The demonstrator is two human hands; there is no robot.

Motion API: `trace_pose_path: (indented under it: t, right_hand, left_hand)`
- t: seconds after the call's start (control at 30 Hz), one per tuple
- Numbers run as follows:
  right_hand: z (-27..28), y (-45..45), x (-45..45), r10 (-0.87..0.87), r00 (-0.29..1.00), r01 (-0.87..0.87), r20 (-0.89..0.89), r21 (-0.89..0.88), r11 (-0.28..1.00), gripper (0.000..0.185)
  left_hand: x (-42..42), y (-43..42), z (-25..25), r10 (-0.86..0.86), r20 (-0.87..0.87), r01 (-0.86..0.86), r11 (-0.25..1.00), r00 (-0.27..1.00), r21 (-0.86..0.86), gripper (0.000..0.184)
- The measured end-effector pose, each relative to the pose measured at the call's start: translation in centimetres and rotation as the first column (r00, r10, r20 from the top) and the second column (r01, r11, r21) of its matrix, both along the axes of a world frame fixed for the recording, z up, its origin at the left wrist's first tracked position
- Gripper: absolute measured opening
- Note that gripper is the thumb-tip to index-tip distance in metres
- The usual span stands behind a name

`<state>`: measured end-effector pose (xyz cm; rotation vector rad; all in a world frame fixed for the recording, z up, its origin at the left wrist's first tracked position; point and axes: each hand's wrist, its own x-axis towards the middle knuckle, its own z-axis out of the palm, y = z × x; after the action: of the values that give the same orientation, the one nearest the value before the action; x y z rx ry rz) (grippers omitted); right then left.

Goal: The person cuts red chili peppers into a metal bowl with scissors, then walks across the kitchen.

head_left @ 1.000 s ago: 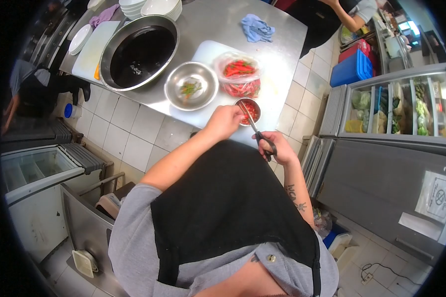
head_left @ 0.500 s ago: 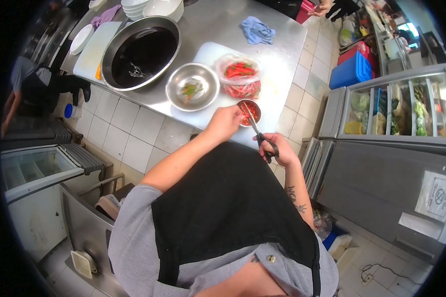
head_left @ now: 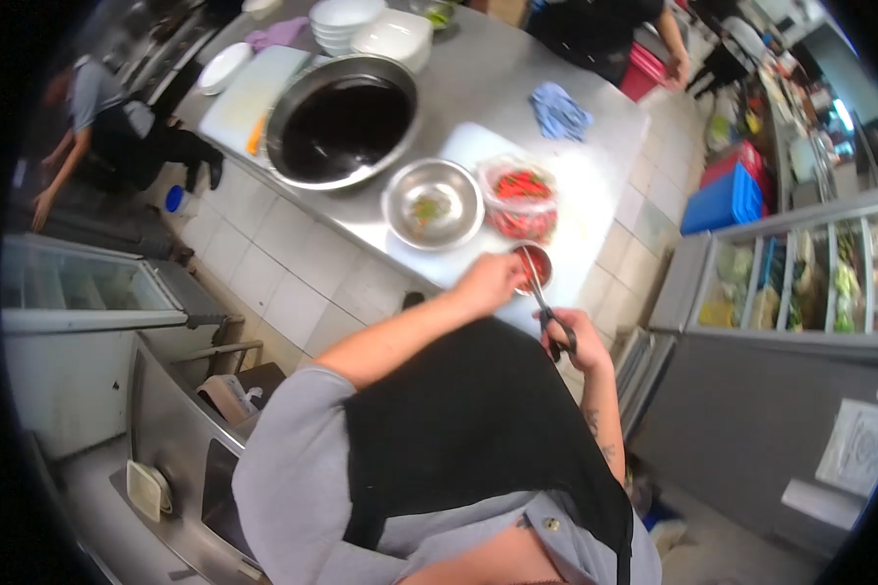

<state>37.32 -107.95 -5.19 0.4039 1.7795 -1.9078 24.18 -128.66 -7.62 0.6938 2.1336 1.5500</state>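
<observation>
My right hand (head_left: 574,339) is closed round the black handles of the scissors (head_left: 545,310). Their blades reach over a small metal bowl (head_left: 546,260) of cut red chili. At that bowl's left rim, my left hand (head_left: 493,283) has its fingers pinched together; what they hold is hidden. A plastic bag of red chilies (head_left: 522,200) sits just behind on the white cutting board (head_left: 466,146). To its left is a wider metal bowl (head_left: 433,205) with a few green stems in it.
A large metal basin of dark liquid (head_left: 342,122) stands at the left, near stacked white bowls (head_left: 346,21). A blue cloth (head_left: 560,111) lies on the steel table (head_left: 615,112). Other people stand behind the table and at the far left.
The whole view has shifted, so the table and my hands appear further right and lower. Behind the table, a co-worker has come further into view. My hands keep their grips beside the small bowl.
</observation>
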Motion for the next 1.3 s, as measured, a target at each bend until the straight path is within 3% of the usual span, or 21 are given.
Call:
trace_pose_path:
  t: [0.1,0.2,0.3,0.6,0.7,0.87,1.0,1.3]
  right_hand:
    - [-0.7,0.0,0.1,-0.006,0.999,0.005,-0.041,-0.016,1.000,0.068]
    - [-0.9,-0.3,0.2,-0.027,0.998,0.026,-0.054,-0.005,1.000,0.065]
    - [-1.4,-0.1,0.3,-0.048,0.998,0.046,-0.038,-0.048,0.998,0.050]
    - [-1.4,-0.3,0.4,-0.035,0.999,0.035,-0.027,0.001,0.999,0.054]
    - [-1.8,0.2,0.6,-0.033,0.998,0.029,-0.046,-0.077,0.997,0.057]
    - [-0.4,0.4,0.2,0.006,0.999,-0.008,-0.036,-0.055,0.998,0.046]
    - [0.7,-0.1,-0.1,0.017,0.999,-0.018,-0.039,-0.020,1.000,0.044]
    - [-0.1,0.0,-0.1,0.002,1.000,-0.002,-0.005,-0.042,0.999,0.057]
  left_hand:
    - [-0.1,0.0,-1.2,0.003,-0.159,-0.011,0.999,0.987,-0.052,0.014]
    - [-0.1,0.2,-1.8,0.015,-0.125,-0.027,0.995,0.992,-0.094,0.013]
    - [0.0,0.0,-1.3,0.024,-0.132,-0.037,0.995,0.991,-0.096,0.012]
    - [-0.2,-0.3,-0.9,0.043,-0.147,-0.057,0.994,0.988,-0.094,0.012]
    - [-0.4,-0.4,-0.5,0.065,-0.222,-0.093,0.989,0.973,-0.115,0.014]
    - [-0.5,0.0,-0.2,0.029,-0.148,-0.030,1.000,0.988,-0.001,0.017]
    - [-0.4,0.1,0.2,0.040,-0.145,-0.047,0.998,0.989,-0.042,0.015]
    - [-0.3,0.1,0.8,-0.021,-0.089,0.015,0.997,0.996,-0.070,0.014]
